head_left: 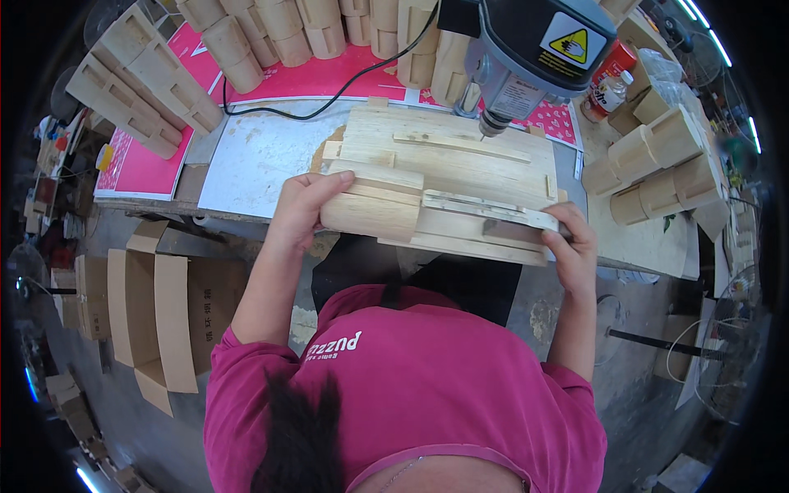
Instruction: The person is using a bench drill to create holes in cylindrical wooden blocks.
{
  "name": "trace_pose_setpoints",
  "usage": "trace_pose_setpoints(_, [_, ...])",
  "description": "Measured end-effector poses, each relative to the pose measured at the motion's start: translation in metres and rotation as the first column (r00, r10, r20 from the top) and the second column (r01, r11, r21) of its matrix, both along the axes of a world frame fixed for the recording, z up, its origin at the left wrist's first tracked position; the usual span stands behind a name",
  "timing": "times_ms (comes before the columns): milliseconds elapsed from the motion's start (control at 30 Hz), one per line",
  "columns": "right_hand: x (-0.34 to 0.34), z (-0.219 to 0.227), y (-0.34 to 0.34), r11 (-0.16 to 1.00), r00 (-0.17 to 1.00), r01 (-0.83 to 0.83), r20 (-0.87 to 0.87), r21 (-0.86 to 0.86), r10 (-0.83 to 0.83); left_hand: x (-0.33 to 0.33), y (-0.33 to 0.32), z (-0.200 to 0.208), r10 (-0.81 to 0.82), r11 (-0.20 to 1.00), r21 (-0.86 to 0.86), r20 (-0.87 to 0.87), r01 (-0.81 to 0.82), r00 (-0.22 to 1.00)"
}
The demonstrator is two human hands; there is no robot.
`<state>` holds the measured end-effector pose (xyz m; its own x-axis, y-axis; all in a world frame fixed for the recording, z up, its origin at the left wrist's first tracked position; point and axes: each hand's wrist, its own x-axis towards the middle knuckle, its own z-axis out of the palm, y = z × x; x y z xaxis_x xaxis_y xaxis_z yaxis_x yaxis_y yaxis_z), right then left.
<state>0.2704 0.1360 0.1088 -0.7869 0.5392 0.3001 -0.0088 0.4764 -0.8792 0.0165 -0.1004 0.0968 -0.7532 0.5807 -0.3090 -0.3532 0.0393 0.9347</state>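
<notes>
My left hand [306,205] grips the left end of a pale, rounded wooden block [374,207], its thumb on top. A narrow wooden strip [491,208] with a dark-marked edge runs from the block toward my right hand [573,246]. The fingers of that hand are closed around the strip's right end. Whether strip and block are joined, I cannot tell. Beneath and behind them lies a flat wooden board [444,135] with thin raised rails. The drill press [526,74] stands over the board's far side, its chuck [493,123] above the rail, apart from the block.
Several wooden columns [283,33] line the back, and more lean at the left [156,74]. Notched wooden cylinders [666,177] lie on the right beside a bottle [606,94]. A black cable [329,103] crosses the table. An open cardboard box [156,312] stands below left.
</notes>
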Motion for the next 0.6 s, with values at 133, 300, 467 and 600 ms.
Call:
trace_pose_setpoints(133, [-0.008,-0.039,0.019,0.993,0.999,-0.037,0.026,-0.113,0.04,0.003,0.021,-0.022,-0.118,0.99,-0.07,0.018,0.119,0.993])
trace_pose_setpoints(300, [-0.013,-0.063,0.026,0.982,1.0,-0.008,-0.002,-0.189,0.008,0.004,0.046,-0.048,-0.279,0.96,0.047,0.057,0.276,0.959])
trace_pose_setpoints(467, [-0.017,-0.069,0.033,0.996,0.994,0.005,0.112,-0.094,0.006,0.028,0.053,-0.072,-0.34,0.933,0.067,-0.16,0.354,0.927])
trace_pose_setpoints(600, [-0.02,-0.068,0.037,0.997,0.993,0.045,0.107,-0.054,-0.039,0.044,0.066,-0.077,-0.284,0.933,-0.002,-0.62,0.36,0.732])
